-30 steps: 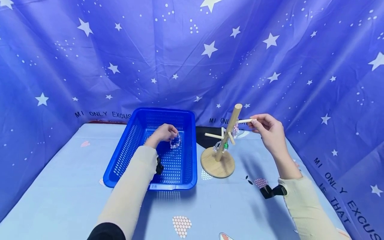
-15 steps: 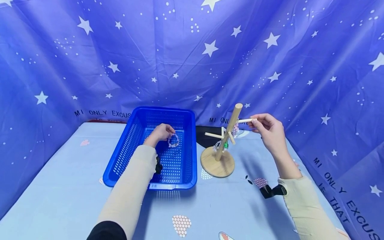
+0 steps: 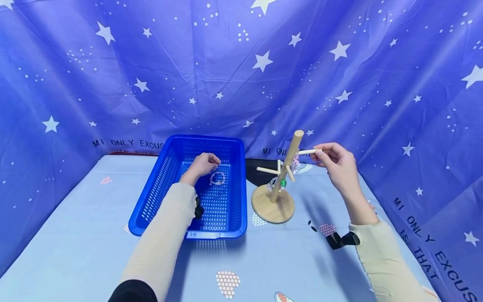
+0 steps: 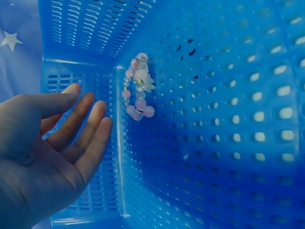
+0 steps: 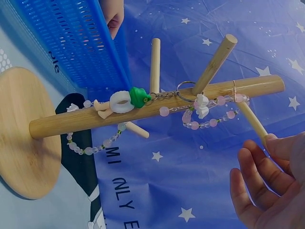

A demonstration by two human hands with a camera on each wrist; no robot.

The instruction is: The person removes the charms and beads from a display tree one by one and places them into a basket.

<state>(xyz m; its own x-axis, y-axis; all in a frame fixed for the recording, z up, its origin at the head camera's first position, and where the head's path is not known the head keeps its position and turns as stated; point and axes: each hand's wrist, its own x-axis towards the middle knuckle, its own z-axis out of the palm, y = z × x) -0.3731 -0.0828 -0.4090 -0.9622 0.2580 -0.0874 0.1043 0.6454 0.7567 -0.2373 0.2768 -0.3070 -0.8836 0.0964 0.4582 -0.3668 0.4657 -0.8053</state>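
A pink and clear beaded bracelet lies on the floor of the blue plastic basket. My left hand hovers inside the basket beside it, fingers loosely bent and apart from the beads. With thumb and fingertips my right hand pinches the end of a peg on the wooden stand. From the stand hang a pink beaded bracelet, a keychain with a green-topped charm, and a paler beaded bracelet lower down.
The stand's round base rests on the light blue tablecloth, just right of the basket. A blue star-patterned curtain hangs behind and along the sides. More bare pegs stick out from the post.
The bracelet in my left fingers has been let go and now lies on the basket floor. My left hand has lifted slightly off it. The right hand stays on the peg.
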